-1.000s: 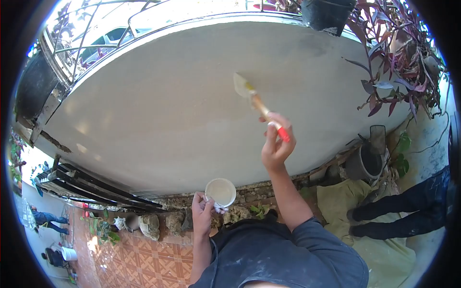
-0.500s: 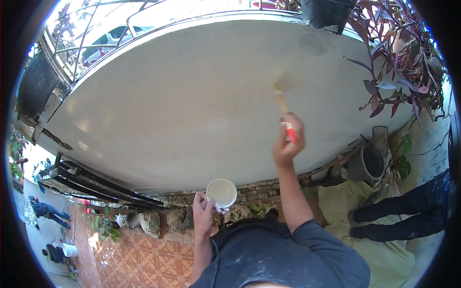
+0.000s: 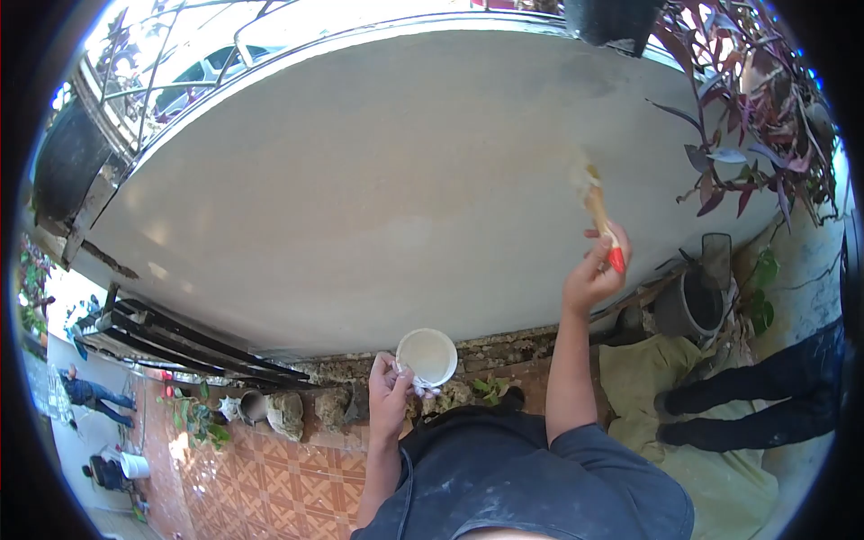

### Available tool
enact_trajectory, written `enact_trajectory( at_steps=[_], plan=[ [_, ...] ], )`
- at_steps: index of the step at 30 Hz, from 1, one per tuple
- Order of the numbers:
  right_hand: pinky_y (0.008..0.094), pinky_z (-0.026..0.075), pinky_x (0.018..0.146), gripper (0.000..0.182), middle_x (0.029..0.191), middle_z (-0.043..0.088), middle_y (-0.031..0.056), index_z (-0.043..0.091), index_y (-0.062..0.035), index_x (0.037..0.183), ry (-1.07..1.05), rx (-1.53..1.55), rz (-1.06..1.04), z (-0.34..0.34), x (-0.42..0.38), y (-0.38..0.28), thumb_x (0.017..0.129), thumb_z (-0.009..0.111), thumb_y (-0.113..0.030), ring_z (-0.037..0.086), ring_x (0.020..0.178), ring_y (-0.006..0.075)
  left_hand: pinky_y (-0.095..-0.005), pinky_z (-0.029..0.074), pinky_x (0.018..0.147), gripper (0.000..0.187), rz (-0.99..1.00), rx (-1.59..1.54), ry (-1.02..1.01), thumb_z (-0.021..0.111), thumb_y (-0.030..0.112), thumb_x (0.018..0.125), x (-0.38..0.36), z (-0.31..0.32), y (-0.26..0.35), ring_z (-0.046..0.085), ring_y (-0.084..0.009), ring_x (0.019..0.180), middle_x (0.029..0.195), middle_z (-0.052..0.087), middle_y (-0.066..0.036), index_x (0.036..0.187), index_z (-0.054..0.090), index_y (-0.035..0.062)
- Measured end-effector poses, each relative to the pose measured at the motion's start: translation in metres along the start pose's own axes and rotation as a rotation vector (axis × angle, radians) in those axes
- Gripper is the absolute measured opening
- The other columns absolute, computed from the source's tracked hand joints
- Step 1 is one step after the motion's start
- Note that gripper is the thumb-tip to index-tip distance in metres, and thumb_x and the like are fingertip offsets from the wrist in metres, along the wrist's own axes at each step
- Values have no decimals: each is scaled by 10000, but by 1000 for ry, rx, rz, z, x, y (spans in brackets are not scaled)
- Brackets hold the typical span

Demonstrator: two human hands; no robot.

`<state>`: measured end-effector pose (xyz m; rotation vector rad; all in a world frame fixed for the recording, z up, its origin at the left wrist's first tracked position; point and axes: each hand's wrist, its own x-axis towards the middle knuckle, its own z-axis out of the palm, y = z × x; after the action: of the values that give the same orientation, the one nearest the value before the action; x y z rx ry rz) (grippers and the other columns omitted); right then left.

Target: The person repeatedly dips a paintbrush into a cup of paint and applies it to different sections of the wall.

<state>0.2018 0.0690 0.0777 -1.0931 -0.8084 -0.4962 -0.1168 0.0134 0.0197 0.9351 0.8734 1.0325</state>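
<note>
My right hand (image 3: 598, 270) grips a paintbrush (image 3: 596, 209) with a wooden handle that is red at its end. The bristles point up against the pale wall (image 3: 360, 180), right of its middle, where a faint tan smear shows. Lower down, my left hand (image 3: 391, 396) is closed around the side of a small white tub (image 3: 427, 357). Whitish liquid lies inside the tub, and white smudges mark my fingers.
Purple-leaved plants (image 3: 738, 117) hang at the upper right beside a black pot (image 3: 612, 22). Below stands a grey bucket (image 3: 688, 306). Another person's legs (image 3: 756, 405) are on the right, over a yellowish cloth (image 3: 648, 378). Rocks (image 3: 286, 414) and a dark metal rack (image 3: 180, 337) line the wall's foot.
My right hand has moved right and slightly down across the wall with the paintbrush. My left hand and the tub have shifted a little to the right.
</note>
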Motion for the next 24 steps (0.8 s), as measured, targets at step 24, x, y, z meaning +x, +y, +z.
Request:
enact_trajectory(
  at_steps=[24],
  plan=[
    [355, 551, 667, 170, 977, 658, 178, 576, -12, 1104, -179, 100, -33, -1, -58, 21, 966, 512, -88, 662, 809, 263, -305, 579, 591, 135, -20, 13, 55, 492, 25, 958, -7, 6, -6, 652, -186, 647, 818, 611, -129, 1005, 366, 38]
  ],
)
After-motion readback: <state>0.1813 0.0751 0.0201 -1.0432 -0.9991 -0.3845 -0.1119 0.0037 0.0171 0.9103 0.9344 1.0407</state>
